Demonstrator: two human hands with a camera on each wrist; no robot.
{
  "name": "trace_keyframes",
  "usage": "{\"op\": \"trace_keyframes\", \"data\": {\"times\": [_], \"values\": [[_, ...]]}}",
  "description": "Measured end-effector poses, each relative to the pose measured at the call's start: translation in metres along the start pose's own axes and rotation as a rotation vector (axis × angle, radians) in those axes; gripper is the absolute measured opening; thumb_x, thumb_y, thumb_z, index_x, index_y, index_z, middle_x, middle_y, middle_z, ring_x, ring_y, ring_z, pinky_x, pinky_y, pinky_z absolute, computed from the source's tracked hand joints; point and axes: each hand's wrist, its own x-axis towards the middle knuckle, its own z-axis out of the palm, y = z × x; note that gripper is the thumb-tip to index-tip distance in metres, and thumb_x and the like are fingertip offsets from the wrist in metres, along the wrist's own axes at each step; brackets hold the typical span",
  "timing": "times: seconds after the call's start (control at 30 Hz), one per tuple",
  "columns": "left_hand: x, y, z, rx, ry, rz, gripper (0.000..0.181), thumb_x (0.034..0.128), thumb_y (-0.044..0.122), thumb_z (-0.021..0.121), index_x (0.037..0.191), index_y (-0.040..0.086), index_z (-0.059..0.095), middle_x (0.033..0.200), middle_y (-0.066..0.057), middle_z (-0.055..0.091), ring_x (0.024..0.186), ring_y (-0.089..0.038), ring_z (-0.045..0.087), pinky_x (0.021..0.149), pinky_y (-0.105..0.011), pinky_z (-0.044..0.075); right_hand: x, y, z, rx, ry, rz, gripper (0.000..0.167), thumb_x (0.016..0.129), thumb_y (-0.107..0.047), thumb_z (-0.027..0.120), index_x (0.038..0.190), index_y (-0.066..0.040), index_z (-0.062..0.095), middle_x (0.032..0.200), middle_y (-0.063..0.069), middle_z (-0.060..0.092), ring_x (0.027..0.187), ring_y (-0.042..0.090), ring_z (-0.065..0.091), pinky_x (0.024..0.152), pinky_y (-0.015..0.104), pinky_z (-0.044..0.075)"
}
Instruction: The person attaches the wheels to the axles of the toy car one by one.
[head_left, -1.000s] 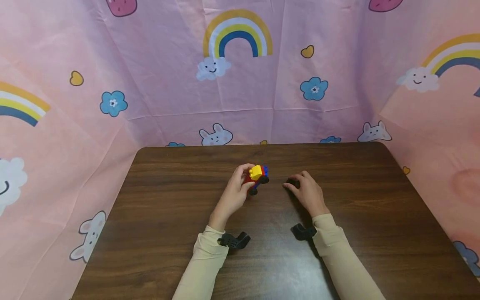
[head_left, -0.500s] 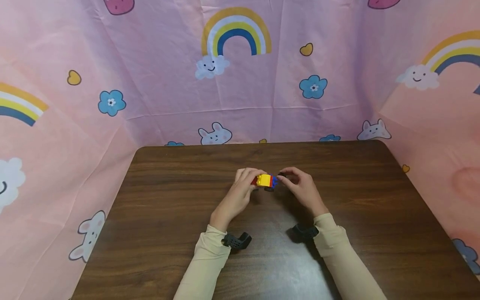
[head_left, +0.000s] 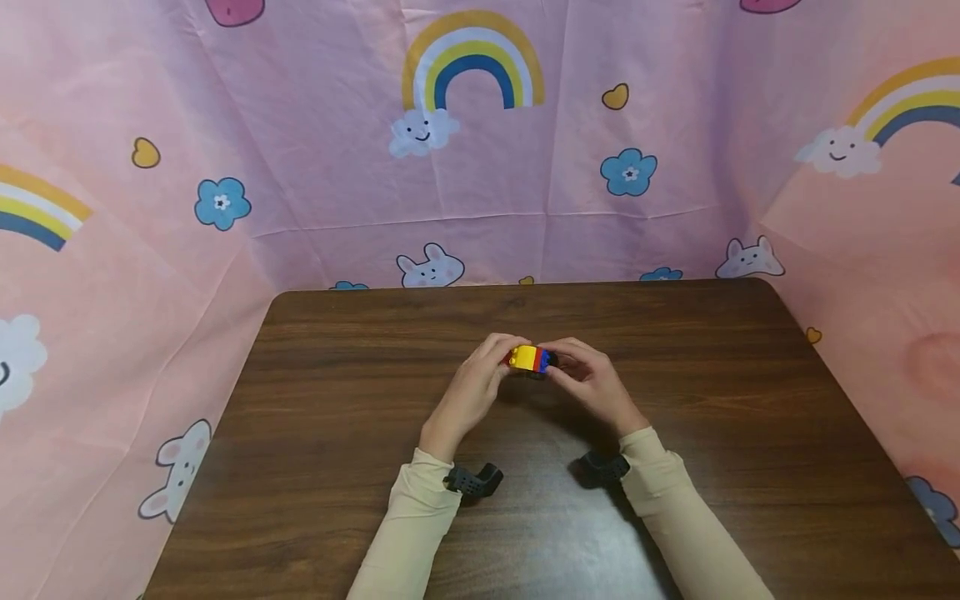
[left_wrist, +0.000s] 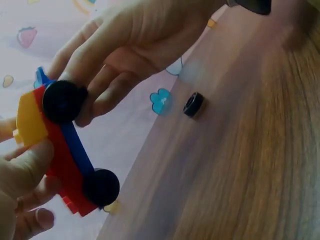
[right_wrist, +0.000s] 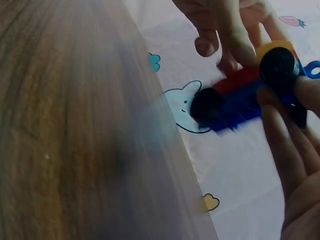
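1. Toy car is raised above the table, between both hands
2. Left hand has its grip closed around the body, probably steadying it
3. Right hand has a narrow grip pinching the right end, perhaps as counter-support
4. Loose wheel lies apart

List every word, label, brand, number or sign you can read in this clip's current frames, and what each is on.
None: nothing readable in any view.
Car: no lettering seen; blurred in the right wrist view, so fine marks can't be ruled out.
Loose wheel: too small and dark to tell if marked.
Backdrop: printed pictures, such as a rainbow; no letters or numbers seen.
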Motion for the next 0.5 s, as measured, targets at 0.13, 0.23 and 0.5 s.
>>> {"op": "trace_keyframes", "data": {"times": [0.13, 0.23, 0.5], "values": [[0.001, 0.002, 0.002, -0.132, 0.004, -0.028, 0.058, 0.1005, -0.006, 0.060, 0.151, 0.022, 0.053, 0.141, -0.005, 0.050, 0.106, -0.028, 0.067, 0.093, -0.038, 0.061, 0.000, 0.001, 0.004, -0.039, 0.065, -0.074, 0.038, 0.091, 0.003, 0.075, 0.128, -0.007, 0.072, 0.119, 0.011, 0.072, 0.106, 0.015, 0.070, 0.090, 0.028, 0.061], [0.002, 0.003, 0.004, -0.280, 0.007, -0.062, 0.053, 0.1031, -0.002, 0.053, 0.153, 0.017, 0.052, 0.146, -0.008, 0.049, 0.110, -0.031, 0.066, 0.094, -0.042, 0.061, 0.002, 0.003, 0.007, -0.079, 0.085, -0.162, 0.039, 0.088, 0.007, 0.077, 0.125, -0.004, 0.073, 0.115, 0.014, 0.072, 0.101, 0.023, 0.072, 0.086, 0.031, 0.063], [0.006, 0.005, 0.009, -0.556, 0.159, -0.237, 0.034, 0.1069, 0.027, 0.059, 0.136, 0.011, 0.067, 0.140, -0.010, 0.059, 0.104, -0.023, 0.068, 0.088, -0.032, 0.057, 0.003, 0.004, 0.011, -0.145, 0.073, -0.273, 0.044, 0.083, 0.010, 0.080, 0.125, -0.004, 0.073, 0.116, 0.013, 0.073, 0.106, 0.025, 0.071, 0.091, 0.023, 0.060]]}}
